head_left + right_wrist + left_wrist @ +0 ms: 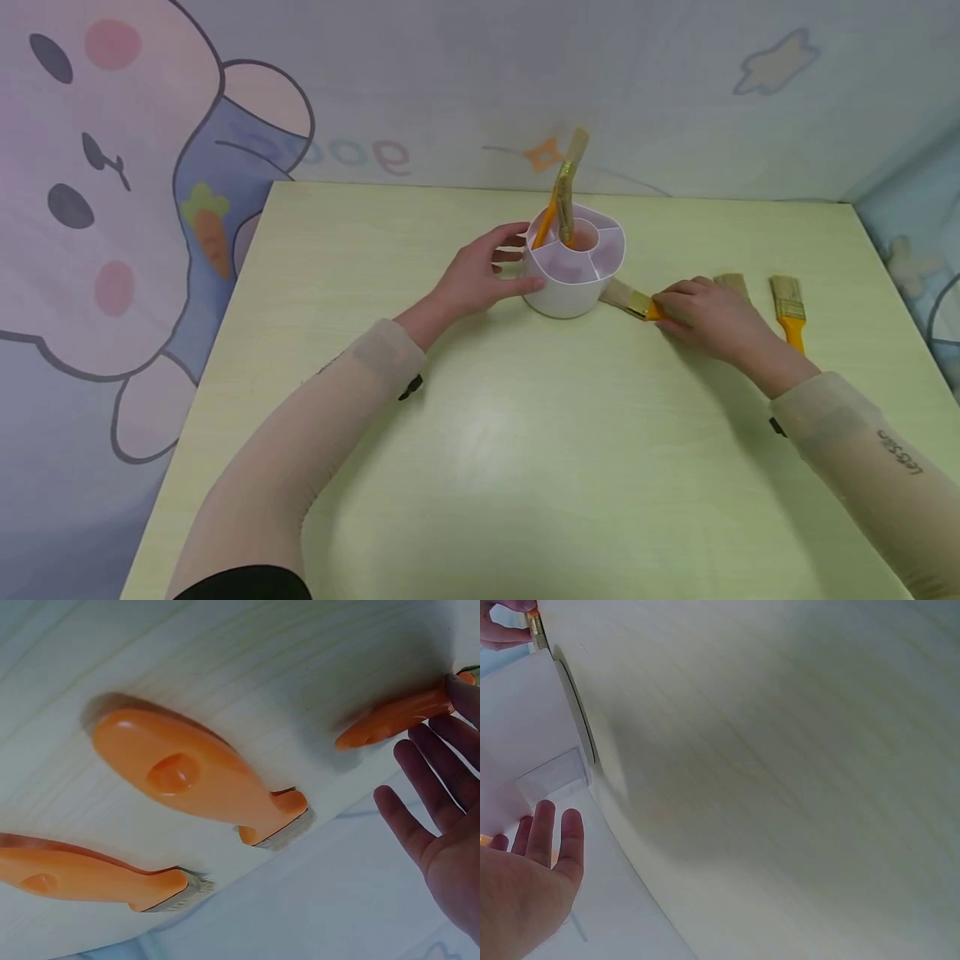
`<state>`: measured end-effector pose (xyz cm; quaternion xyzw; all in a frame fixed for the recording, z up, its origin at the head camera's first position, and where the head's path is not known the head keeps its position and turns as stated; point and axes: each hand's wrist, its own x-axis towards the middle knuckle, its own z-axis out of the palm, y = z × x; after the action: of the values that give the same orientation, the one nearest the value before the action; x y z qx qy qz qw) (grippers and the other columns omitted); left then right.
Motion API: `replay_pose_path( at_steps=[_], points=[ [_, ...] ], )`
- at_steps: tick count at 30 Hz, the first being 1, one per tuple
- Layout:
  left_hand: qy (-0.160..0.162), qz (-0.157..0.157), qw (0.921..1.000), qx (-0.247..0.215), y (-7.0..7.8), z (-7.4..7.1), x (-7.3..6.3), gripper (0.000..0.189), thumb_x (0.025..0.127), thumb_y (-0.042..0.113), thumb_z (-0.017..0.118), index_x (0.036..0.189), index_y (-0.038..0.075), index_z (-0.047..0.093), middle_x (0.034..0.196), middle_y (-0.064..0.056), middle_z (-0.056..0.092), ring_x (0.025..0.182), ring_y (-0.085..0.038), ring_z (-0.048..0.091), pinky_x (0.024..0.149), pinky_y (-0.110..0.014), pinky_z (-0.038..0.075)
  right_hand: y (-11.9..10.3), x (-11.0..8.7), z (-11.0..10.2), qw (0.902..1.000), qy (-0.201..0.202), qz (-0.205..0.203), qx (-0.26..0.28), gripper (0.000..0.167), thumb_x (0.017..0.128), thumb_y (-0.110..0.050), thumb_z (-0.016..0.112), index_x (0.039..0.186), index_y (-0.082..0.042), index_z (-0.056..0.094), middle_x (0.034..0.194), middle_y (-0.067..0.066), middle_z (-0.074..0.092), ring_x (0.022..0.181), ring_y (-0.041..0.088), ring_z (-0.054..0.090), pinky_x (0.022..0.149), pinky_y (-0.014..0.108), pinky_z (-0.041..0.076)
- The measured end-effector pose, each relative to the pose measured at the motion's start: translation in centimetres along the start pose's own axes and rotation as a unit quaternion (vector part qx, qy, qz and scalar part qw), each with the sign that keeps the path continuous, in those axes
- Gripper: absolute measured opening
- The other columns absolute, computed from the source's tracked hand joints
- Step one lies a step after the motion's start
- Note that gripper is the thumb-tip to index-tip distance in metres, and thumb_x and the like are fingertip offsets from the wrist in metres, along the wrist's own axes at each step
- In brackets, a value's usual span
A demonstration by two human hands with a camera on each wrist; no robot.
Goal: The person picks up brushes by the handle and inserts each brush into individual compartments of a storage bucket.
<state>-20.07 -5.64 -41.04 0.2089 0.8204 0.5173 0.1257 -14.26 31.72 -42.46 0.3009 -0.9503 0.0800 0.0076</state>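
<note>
Near the table's far edge stands a white round organizer with several compartments. Paintbrushes lean out of it, bristles up, one with its orange handle in the left compartment. My left hand rests against the organizer's left side, thumb at the front; in the left wrist view its fingers look nearly straight. To the organizer's right, my right hand pinches a flat paintbrush by its orange handle. Its bristles point at the organizer's base, and the brush lies low at the tabletop.
Two more orange-handled paintbrushes lie on the table at the right: one partly behind my right hand, the other farther right. A cartoon-printed cloth hangs behind the pale wooden table.
</note>
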Motion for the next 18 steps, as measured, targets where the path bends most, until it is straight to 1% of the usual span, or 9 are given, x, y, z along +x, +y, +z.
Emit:
replay_pose_path(
  at_steps=[3,9,14,18],
  points=[
    [0.000,-0.002,1.0000,0.000,0.05,0.03,0.06,0.084,0.091,0.032,0.088,0.162,0.018,0.045,0.151,-0.004,0.060,0.134,-0.026,0.063,0.113,-0.044,0.050,0.18,-0.17,-0.15,1.0000,0.005,0.000,-0.004,0.029,0.091,-0.006,0.083,0.118,0.004,0.075,0.113,0.022,0.075,0.103,0.043,0.068,0.090,0.059,0.057],
    [0.002,-0.001,1.0000,0.002,0.13,-0.07,-0.05,0.083,0.092,0.032,0.088,0.162,0.019,0.046,0.150,-0.003,0.060,0.134,-0.024,0.063,0.114,-0.045,0.050,0.35,-0.17,-0.23,0.9998,0.000,0.003,-0.019,0.027,0.093,-0.002,0.081,0.118,0.005,0.076,0.112,0.021,0.075,0.104,0.043,0.068,0.091,0.058,0.058],
    [0.002,-0.002,1.0000,0.002,0.08,-0.10,0.00,0.082,0.092,0.032,0.088,0.161,0.019,0.046,0.150,-0.003,0.060,0.133,-0.023,0.064,0.114,-0.044,0.050,0.39,-0.20,-0.23,0.9995,0.003,-0.010,-0.029,0.028,0.092,-0.002,0.081,0.118,0.004,0.076,0.111,0.020,0.075,0.104,0.042,0.070,0.090,0.058,0.059],
    [0.001,-0.004,1.0000,0.001,0.05,-0.13,-0.01,0.082,0.092,0.031,0.088,0.161,0.019,0.046,0.150,-0.003,0.060,0.134,-0.023,0.064,0.114,-0.043,0.050,0.56,-0.22,-0.21,0.9986,0.022,-0.033,-0.035,0.028,0.090,-0.002,0.083,0.117,0.003,0.077,0.108,0.018,0.076,0.100,0.040,0.071,0.087,0.057,0.060]
  ],
)
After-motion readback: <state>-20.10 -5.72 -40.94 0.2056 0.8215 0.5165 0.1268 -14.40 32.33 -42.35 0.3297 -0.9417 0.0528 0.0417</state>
